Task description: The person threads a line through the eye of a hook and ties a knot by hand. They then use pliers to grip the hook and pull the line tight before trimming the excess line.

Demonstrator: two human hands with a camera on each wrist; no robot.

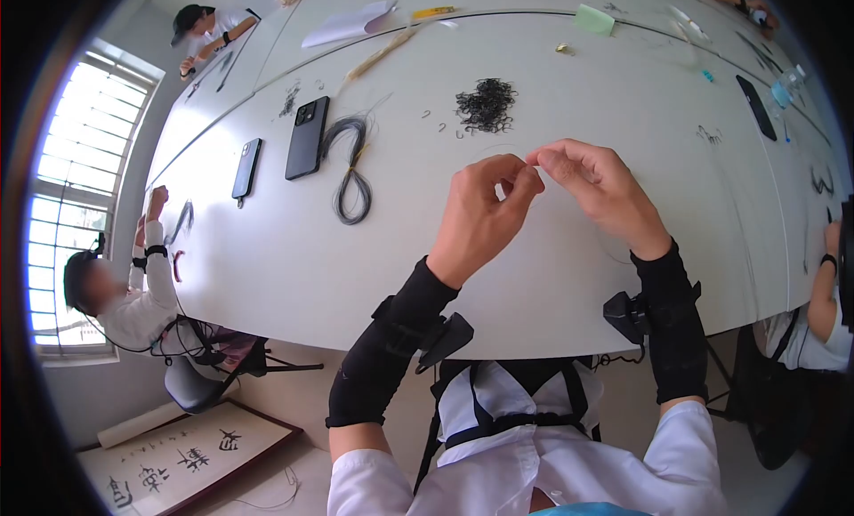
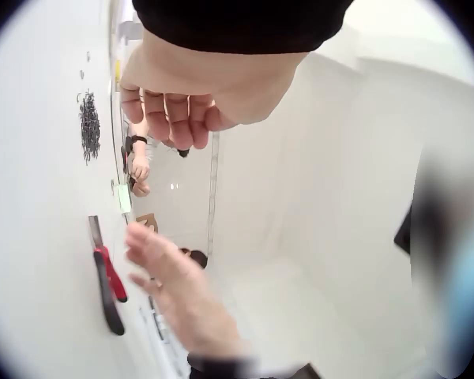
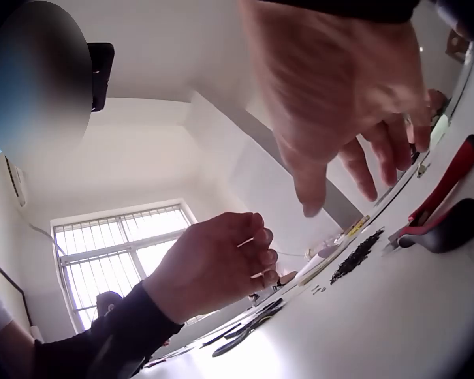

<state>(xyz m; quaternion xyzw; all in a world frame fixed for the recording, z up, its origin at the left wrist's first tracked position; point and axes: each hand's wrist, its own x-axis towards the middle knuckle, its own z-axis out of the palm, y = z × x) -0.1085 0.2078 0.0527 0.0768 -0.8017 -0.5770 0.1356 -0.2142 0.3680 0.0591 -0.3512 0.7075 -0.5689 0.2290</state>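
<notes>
My left hand (image 1: 487, 215) has its thumb and index fingertips together, pinching a thin line that shows only faintly; anything smaller between them is hidden. Beside it, my right hand (image 1: 609, 194) reaches close to those fingertips. In the right wrist view the right hand (image 3: 347, 99) has thumb and fingers spread apart, with nothing visible in it, and the left hand (image 3: 213, 264) has bent fingers. The right hand (image 2: 178, 288) is blurred in the left wrist view. Beyond both hands lies a pile of small dark hooks (image 1: 486, 105).
Red-and-black pliers (image 3: 446, 197) lie on the table in the right wrist view. To the left are a bundle of dark line (image 1: 354, 194), a large phone (image 1: 308, 138) and a smaller phone (image 1: 247, 169). Another phone (image 1: 756, 108) lies at the right. Several people sit around the table.
</notes>
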